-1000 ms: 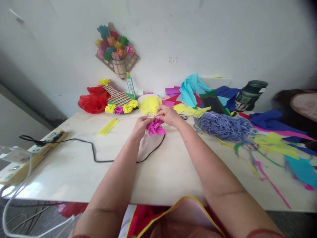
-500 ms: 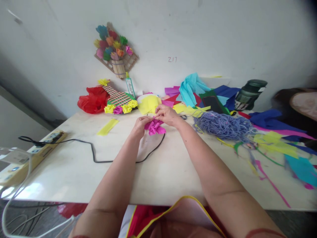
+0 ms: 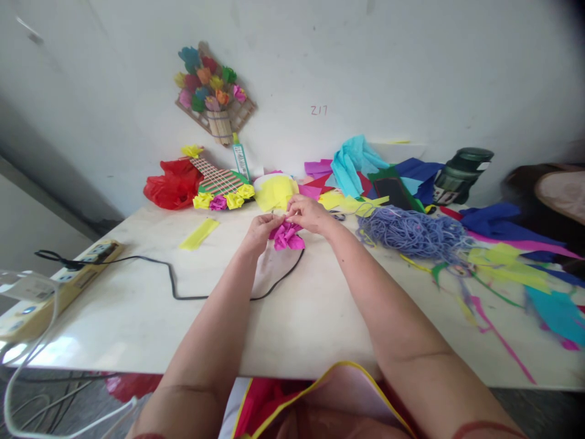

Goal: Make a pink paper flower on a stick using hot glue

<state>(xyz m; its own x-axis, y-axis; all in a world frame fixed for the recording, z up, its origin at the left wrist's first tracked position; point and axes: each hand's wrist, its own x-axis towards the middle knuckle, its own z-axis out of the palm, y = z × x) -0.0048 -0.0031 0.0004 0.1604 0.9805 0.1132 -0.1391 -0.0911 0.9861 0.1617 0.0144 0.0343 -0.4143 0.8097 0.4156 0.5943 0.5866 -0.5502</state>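
Note:
Between my two hands is a magenta crepe paper flower (image 3: 287, 236), its ruffled petals facing down towards me. My left hand (image 3: 262, 230) pinches it at the upper left edge. Thumb and fingertips of my right hand (image 3: 308, 213) close on its top, right beside the left fingertips. Just behind the hands lies a piece of yellow crepe paper (image 3: 275, 192). To the left, a small guitar-shaped craft (image 3: 219, 182) with yellow and magenta paper flowers leans near the wall. A yellow paper strip (image 3: 200, 234) lies flat in front of it.
A black cable (image 3: 192, 297) runs across the table from a power strip (image 3: 86, 275) at left. Tangled purple-blue string (image 3: 409, 231), coloured paper scraps (image 3: 512, 268) and a dark bottle (image 3: 462, 175) are on the right. A glue tube (image 3: 240, 158) stands against the wall.
My hands stay almost in place, with the fingers shifting slightly on the magenta paper flower. Its petals have turned a little.

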